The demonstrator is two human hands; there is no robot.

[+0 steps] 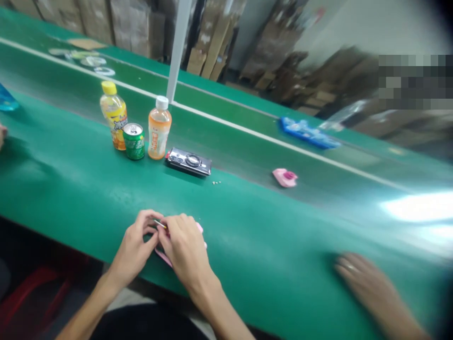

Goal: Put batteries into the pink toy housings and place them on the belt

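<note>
Green and smooth, the desk (pixel 247 245) runs slantwise across the view, its near edge passing under the person's forearms. Over that edge, the right hand (pixel 184 245) pinches a slim white stick (pixel 160 224) with a yellow tip, and partly covers a pink piece (pixel 163 256) below it. The left hand (pixel 136 243) is curled with its fingertips at the stick's other end; whether they grip it I cannot tell. Another person's hand (pixel 364 278), blurred, rests on the desk to the right.

Beyond, pale crumbs (pixel 215 182) lie beside a dark, glossy device (pixel 189 161) bearing a ring. Next to it stand an orange bottle (pixel 159 132) with vertical orange characters, a green can (pixel 134 144) with pale lettering and a yellow-capped bottle (pixel 115 118) with dark characters on yellow; all are too blurred to read. A pink flower-like piece (pixel 285 177) lies farther right.

Past a pale rail (pixel 226 117) sits a blue tray (pixel 307 133). Behind the white post (pixel 179 52), brown cartons (pixel 134 28) are stacked against the far side of the room.
</note>
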